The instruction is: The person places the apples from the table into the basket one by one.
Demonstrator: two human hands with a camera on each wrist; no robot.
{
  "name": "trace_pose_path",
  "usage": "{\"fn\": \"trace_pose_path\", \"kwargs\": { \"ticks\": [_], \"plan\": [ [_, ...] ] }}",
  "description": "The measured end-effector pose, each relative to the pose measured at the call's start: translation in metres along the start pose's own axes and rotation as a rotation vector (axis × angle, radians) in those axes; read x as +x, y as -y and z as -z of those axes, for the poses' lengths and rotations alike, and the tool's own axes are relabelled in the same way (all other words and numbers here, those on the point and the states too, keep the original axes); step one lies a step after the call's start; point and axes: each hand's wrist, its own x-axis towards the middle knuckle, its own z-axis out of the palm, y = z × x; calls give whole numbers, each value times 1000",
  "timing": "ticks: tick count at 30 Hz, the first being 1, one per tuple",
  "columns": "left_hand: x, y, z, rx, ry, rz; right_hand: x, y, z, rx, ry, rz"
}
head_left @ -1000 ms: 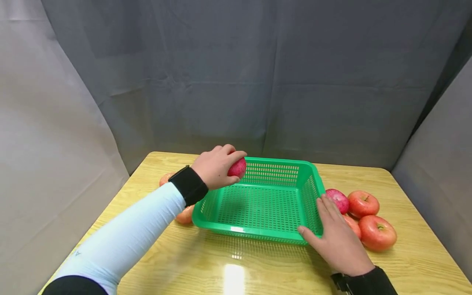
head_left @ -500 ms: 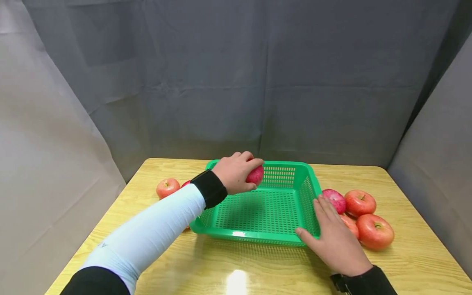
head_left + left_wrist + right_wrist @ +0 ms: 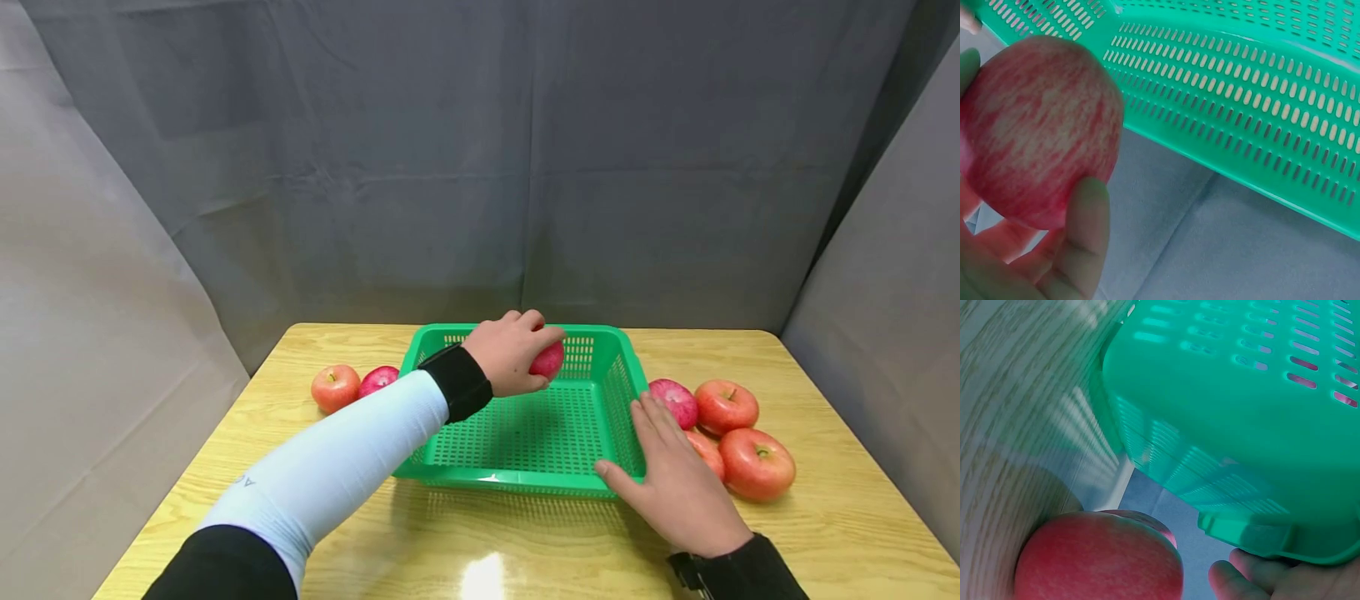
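Held apple: the dark pink apple [image 3: 548, 361] is over the inside of the basket, toward its far side and above the floor of it; the left wrist view shows streaked red skin.
Left hand: the left hand [image 3: 510, 354] pinches this apple from above, fingers and thumb curled round it.
Basket: the green basket [image 3: 517, 478] stands upright on the table, with slotted walls and a perforated floor.
Right hand: the right hand [image 3: 682, 479] is spread, straight fingers along the basket's right rim, thumb set apart at the near corner.
Apples on the right: four sit close together beside the basket: a pink apple [image 3: 673, 404], a red apple [image 3: 727, 407], a large red apple [image 3: 757, 464] and a half-hidden apple [image 3: 705, 454] partly behind the right hand.
Apples on the left: a light red apple [image 3: 335, 388] and a deep pink apple [image 3: 377, 379] lie side by side, the second partly behind the arm.
Arms: a pale blue sleeve [image 3: 337, 467] covers the left forearm; each wrist wears a black band.
Surroundings: pale wooden table [image 3: 570, 542], grey cloth [image 3: 450, 150] behind.
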Motion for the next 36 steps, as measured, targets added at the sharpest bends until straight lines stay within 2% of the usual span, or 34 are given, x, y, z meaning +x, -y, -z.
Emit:
{"fn": "trace_pose_path", "kwargs": {
  "ticks": [16,28,36],
  "plan": [
    [8,-15,-11,8,40,-16,-5,5,0,7,3,-4],
    [21,-35,-27,-11,59,-44,-12,6,2,6,-2,-22],
    [26,-43,-38,-21,85,-27,-15,8,1,-2,-13,-13]
  ]
}}
